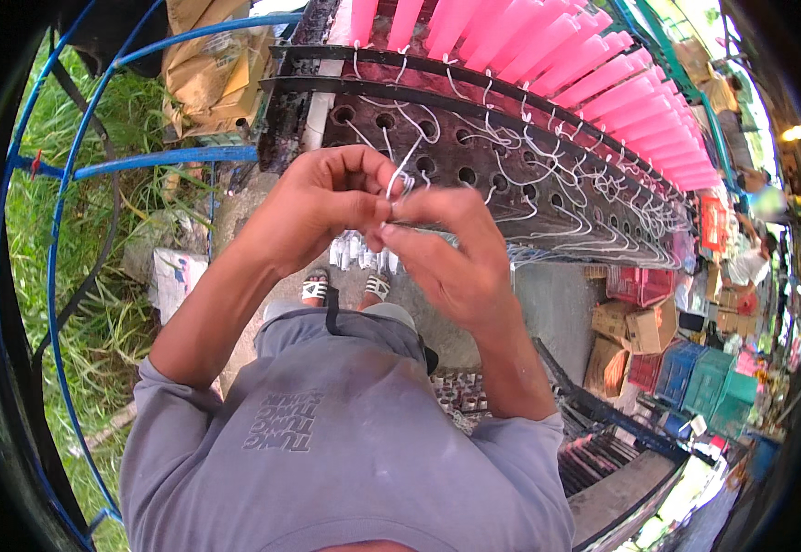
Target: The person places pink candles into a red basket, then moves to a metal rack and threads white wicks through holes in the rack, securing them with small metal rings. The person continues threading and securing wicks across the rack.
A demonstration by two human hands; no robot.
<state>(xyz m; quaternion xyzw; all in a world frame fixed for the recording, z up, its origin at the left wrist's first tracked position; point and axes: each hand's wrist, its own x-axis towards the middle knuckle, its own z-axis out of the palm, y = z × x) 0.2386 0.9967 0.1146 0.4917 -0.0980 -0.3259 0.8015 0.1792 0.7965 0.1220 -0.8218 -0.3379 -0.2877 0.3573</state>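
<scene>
While both hands are working close together just in front of the perforated metal rack [474, 179], the left hand [313, 202] is pinching the upper end of a thin white string [403, 170] between thumb and forefinger, and the right hand [451, 248] is closing its fingertips on the same string just below. The string is sitting between the two hands, level with the rack's near edge, where other white strings [548, 184] are already threading through the holes. Behind the rack, a row of pink wax candles [557, 55] is hanging. Doing this well seems to be a matter of keeping the string taut between the two pinches and holding the loop small, so it is lining up with one hole rather than snagging the neighbouring strings. Below the rack, sandalled feet [345, 287] are standing on the concrete ground [557, 304].
</scene>
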